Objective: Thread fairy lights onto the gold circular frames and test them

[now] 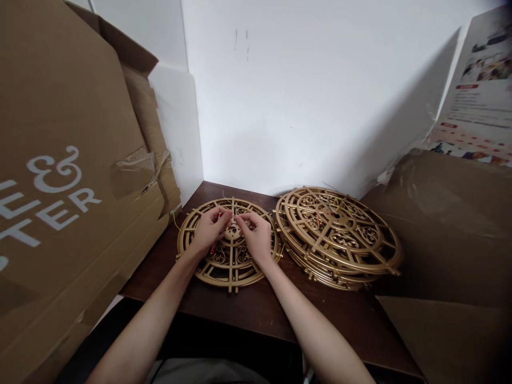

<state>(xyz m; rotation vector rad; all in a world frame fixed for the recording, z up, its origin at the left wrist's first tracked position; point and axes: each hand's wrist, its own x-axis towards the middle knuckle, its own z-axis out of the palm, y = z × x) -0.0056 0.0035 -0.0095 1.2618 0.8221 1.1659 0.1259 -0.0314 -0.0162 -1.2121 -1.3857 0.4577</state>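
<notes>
Cardboard boxes (80, 85) flank the gold frame (231, 266) and neighbouring stack (322, 238).

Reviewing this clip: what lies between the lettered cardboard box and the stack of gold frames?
In the head view, a single round gold frame lies there on the dark tabletop, with the left hand and right hand over it.

The left hand (212, 230) and right hand (256, 234) meet over a round gold wheel (231, 261) on a brown table (248, 316). Anything they hold is too small to tell. At three o'clock from the wheel sits a gold wheel pile (340, 239); at ten o'clock, a big brown box (68, 112).
</notes>
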